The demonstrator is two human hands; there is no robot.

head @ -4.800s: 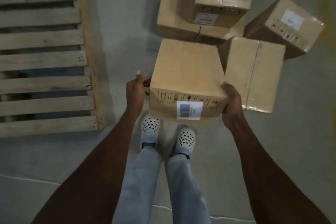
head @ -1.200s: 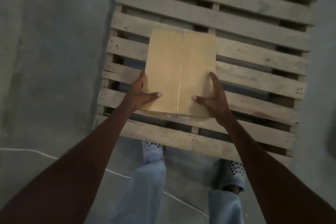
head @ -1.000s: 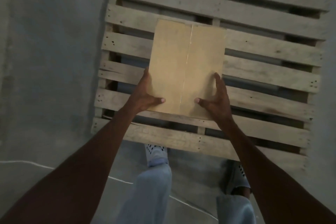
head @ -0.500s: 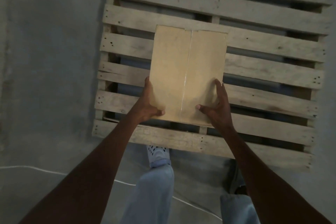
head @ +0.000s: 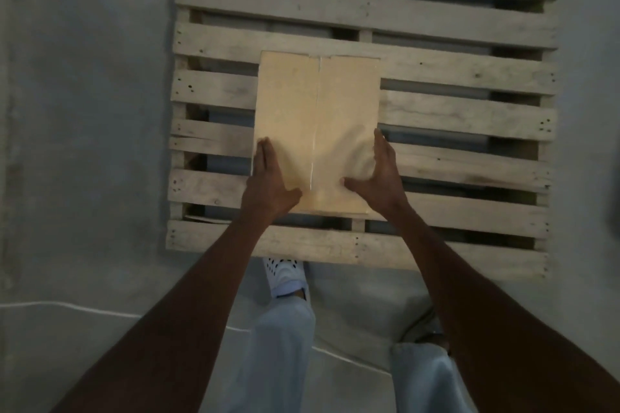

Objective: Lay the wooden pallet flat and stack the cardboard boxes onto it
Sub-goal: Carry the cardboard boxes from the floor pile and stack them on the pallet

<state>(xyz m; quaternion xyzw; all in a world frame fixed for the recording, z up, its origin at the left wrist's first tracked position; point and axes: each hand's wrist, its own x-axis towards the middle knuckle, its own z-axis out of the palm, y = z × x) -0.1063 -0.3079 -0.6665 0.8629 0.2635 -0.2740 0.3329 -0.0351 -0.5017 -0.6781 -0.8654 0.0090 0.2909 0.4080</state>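
At the bottom of the frame stand the person's legs in pale trousers, with a white shoe [head: 285, 275] on the floor [head: 84, 144] just short of the pallet's near edge. A thin white line [head: 67, 304] crosses the floor at lower left.

Both arms reach up the frame to the box [head: 315, 117]. The left hand [head: 268, 178] lies against the box's near left edge, fingers [head: 263, 152] straight and together along the side, thumb spread onto the top. The right hand [head: 379, 174] mirrors it on the near right edge, fingers straight up the side, thumb lying across the top. Neither hand curls round the box; both press flat against it.

The box sits in the middle of the frame, on the left-centre slats of the pallet [head: 469, 117], its taped seam running up and away. The pallet lies flat on the floor and fills the upper right of the frame.

The step in hand looks like setting down the first box: the pallet is laid, and this is the only box seen on it. Whether the box's full weight rests on the slats yet I cannot tell. The next move probably calls for squaring it to the slats, lifting the hands away, and turning back for another box; none is in view here.
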